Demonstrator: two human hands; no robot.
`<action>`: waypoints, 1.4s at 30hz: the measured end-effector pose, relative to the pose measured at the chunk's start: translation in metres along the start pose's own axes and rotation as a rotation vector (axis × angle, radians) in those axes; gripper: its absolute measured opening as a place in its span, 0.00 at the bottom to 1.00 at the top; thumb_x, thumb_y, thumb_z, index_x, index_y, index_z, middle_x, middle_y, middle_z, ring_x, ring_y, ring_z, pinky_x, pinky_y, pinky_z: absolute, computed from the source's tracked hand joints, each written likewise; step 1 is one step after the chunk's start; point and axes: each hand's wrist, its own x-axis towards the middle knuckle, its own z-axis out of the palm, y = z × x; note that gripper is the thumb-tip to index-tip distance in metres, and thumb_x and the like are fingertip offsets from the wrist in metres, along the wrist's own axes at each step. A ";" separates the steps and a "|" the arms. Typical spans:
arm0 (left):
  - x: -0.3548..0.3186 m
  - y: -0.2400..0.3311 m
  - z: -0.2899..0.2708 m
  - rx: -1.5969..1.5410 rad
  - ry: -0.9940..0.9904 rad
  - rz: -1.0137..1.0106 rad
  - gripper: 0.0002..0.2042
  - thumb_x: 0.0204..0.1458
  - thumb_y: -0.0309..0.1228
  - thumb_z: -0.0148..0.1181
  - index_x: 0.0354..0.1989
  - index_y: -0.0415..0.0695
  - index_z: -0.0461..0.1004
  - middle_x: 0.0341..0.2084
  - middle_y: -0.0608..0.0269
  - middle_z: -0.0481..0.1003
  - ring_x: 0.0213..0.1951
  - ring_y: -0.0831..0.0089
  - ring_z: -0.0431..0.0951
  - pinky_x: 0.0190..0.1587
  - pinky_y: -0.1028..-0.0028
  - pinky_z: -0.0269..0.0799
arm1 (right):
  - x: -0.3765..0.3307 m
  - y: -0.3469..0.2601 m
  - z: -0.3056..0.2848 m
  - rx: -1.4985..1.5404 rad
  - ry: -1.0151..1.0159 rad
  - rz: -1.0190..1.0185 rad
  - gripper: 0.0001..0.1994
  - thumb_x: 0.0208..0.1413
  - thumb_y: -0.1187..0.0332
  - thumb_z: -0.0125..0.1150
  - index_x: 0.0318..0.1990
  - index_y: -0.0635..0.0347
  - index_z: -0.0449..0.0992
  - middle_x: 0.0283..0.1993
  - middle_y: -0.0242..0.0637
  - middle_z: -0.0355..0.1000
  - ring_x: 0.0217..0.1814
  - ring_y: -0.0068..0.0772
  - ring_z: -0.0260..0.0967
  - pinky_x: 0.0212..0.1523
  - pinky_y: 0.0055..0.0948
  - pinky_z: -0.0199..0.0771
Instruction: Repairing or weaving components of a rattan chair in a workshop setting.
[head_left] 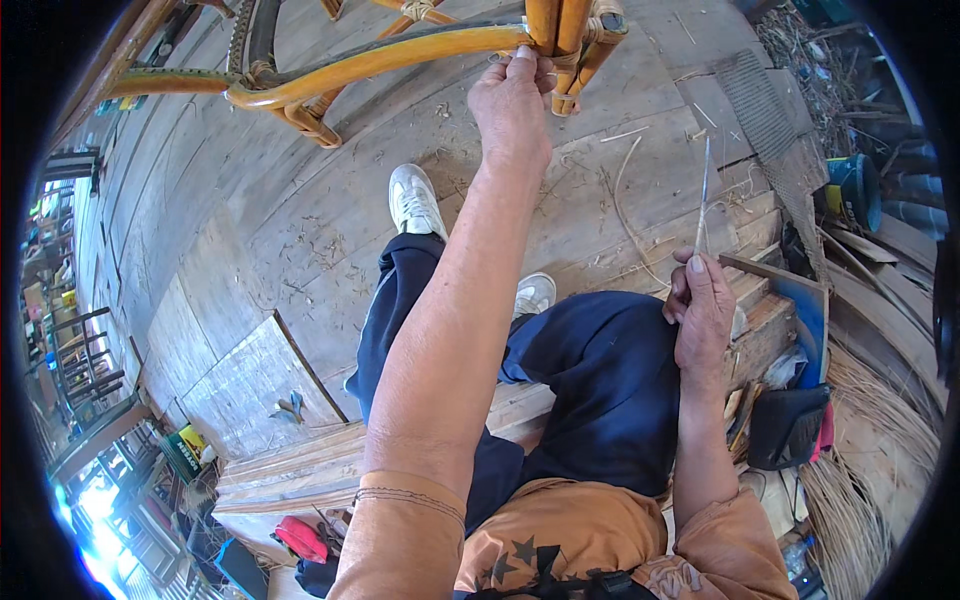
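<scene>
One thin strip of cane [704, 195] stands nearly upright in my right hand [703, 310], pinched between thumb and fingers at its lower end, its long axis running up toward the far floorboards and its tip free in the air. My left hand [511, 100] is stretched out ahead, fingers closed on the wrapped joint where the curved rail of the cane chair frame [380, 60] meets its upright posts. The rail sweeps away to my left; the frame's top is cut off by the picture's edge.

Below my arms are my dark trousers [600, 380] and two white shoes [413, 200] on the plank floor [250, 230], which is littered with shavings and loose strands. I sit on a low wooden bench [300, 465]. To my right lie a bundle of cane strips [850, 500], a black pouch [790, 425] and a blue bucket [852, 190]. My forearm hides part of the bench, and the small things near my right knee are hard to make out.
</scene>
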 end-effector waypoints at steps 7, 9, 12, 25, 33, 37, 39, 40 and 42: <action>0.006 0.001 -0.001 0.006 0.019 -0.030 0.09 0.55 0.35 0.54 0.36 0.42 0.71 0.28 0.65 0.75 0.29 0.75 0.74 0.32 0.75 0.66 | 0.003 0.002 -0.003 0.018 0.003 0.024 0.11 0.60 0.62 0.50 0.40 0.62 0.71 0.21 0.25 0.58 0.17 0.13 0.49 0.15 0.14 0.50; 0.005 0.001 -0.001 0.014 0.021 -0.030 0.09 0.55 0.35 0.54 0.36 0.42 0.71 0.28 0.65 0.75 0.29 0.75 0.74 0.32 0.75 0.66 | 0.003 0.003 -0.004 0.019 -0.004 0.027 0.11 0.60 0.62 0.50 0.39 0.62 0.71 0.21 0.25 0.58 0.17 0.13 0.49 0.15 0.14 0.50; 0.007 0.000 0.000 0.015 0.014 -0.031 0.08 0.55 0.34 0.54 0.36 0.42 0.71 0.28 0.65 0.75 0.29 0.76 0.74 0.32 0.74 0.66 | 0.003 0.002 -0.005 0.018 -0.005 0.034 0.11 0.60 0.62 0.50 0.39 0.62 0.71 0.21 0.25 0.59 0.17 0.12 0.49 0.15 0.14 0.51; 0.010 0.002 -0.014 0.556 0.023 0.179 0.13 0.49 0.35 0.59 0.39 0.39 0.71 0.25 0.63 0.75 0.27 0.68 0.74 0.30 0.70 0.67 | 0.004 0.000 -0.002 0.011 0.012 0.047 0.11 0.60 0.62 0.49 0.39 0.62 0.71 0.21 0.25 0.59 0.16 0.12 0.49 0.15 0.14 0.51; -0.005 0.033 -0.025 1.444 0.350 1.063 0.24 0.43 0.42 0.63 0.45 0.40 0.67 0.41 0.55 0.68 0.50 0.56 0.64 0.53 0.58 0.56 | 0.005 0.001 -0.005 0.028 0.010 0.044 0.12 0.60 0.62 0.49 0.39 0.62 0.71 0.21 0.25 0.59 0.15 0.12 0.48 0.15 0.14 0.51; 0.010 0.043 -0.035 1.566 0.259 1.073 0.34 0.39 0.51 0.64 0.48 0.39 0.62 0.44 0.52 0.67 0.54 0.55 0.59 0.57 0.56 0.48 | 0.005 0.004 -0.009 0.046 -0.005 0.044 0.12 0.60 0.62 0.49 0.39 0.62 0.71 0.21 0.25 0.58 0.15 0.12 0.48 0.15 0.14 0.51; 0.012 0.037 -0.037 1.597 0.276 1.110 0.34 0.38 0.51 0.65 0.48 0.39 0.63 0.44 0.52 0.67 0.54 0.56 0.59 0.57 0.56 0.48 | 0.005 0.004 -0.010 0.050 -0.011 0.043 0.12 0.60 0.62 0.49 0.39 0.62 0.71 0.21 0.25 0.58 0.15 0.12 0.48 0.15 0.14 0.51; 0.013 0.035 -0.039 1.636 0.294 1.145 0.35 0.37 0.52 0.65 0.47 0.38 0.63 0.44 0.52 0.66 0.54 0.57 0.58 0.57 0.56 0.48 | 0.006 0.005 -0.009 0.058 -0.021 0.048 0.12 0.60 0.62 0.49 0.39 0.62 0.71 0.21 0.26 0.58 0.16 0.12 0.48 0.15 0.14 0.51; 0.017 0.033 -0.044 1.621 0.286 1.150 0.35 0.37 0.52 0.65 0.47 0.38 0.63 0.44 0.52 0.66 0.53 0.57 0.59 0.57 0.56 0.47 | 0.006 0.008 -0.005 0.065 -0.030 0.051 0.12 0.60 0.62 0.49 0.39 0.62 0.71 0.21 0.26 0.58 0.16 0.12 0.48 0.15 0.14 0.51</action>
